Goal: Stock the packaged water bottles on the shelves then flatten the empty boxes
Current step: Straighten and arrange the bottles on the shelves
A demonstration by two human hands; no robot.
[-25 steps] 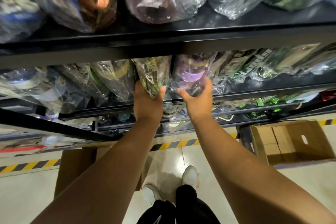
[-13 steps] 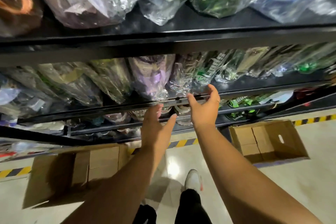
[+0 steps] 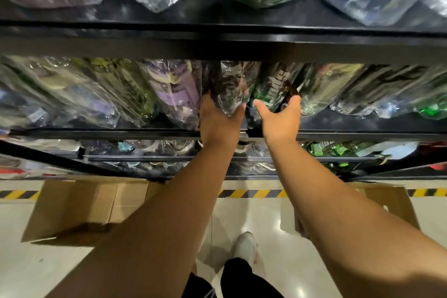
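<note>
Motion blur smears the plastic-wrapped water bottles, so their labels are unreadable. The fingertips of both my hands are hidden behind the packages. The top row of bottles is cut off by the frame edge.

Black metal shelves (image 3: 217, 48) fill the upper view, with bottles lying in rows on each level. Below is a pale glossy floor (image 3: 278, 261) with yellow-and-black hazard tape (image 3: 251, 193). Two open cardboard boxes sit on it, one left (image 3: 79, 205) and one right (image 3: 391, 203).

Both arms reach up to the middle shelf. My left hand (image 3: 219, 123) grips the base of a dark wrapped bottle (image 3: 232, 89) between thumb and fingers. My right hand (image 3: 280, 121) is spread wide under a green wrapped bottle (image 3: 273, 89) just beside it; I cannot tell whether it clasps it.
</note>
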